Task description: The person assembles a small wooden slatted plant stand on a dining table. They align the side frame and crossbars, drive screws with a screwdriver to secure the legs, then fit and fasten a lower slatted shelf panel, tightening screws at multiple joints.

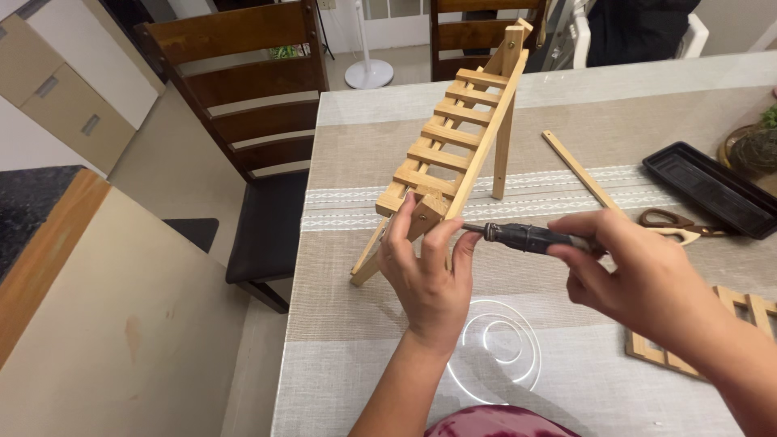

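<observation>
Head view: left hand (pixel 427 279) grasps the wooden rack (pixel 453 137) near the table's (pixel 566 89) left edge; right hand (pixel 639 271) grips the screwdriver (pixel 530 237), tip at the rack.

Pale wooden rack (pixel 453 137), black-handled screwdriver (pixel 530 238), black tray (pixel 708 190) — beige cloth (pixel 356 324) with white-patterned band

no packages, labels, signs or screens visible

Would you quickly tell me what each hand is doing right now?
Left hand: closed on the lower corner of the wooden slatted rack.
Right hand: closed around a dark screwdriver, tip at the rack.
</observation>
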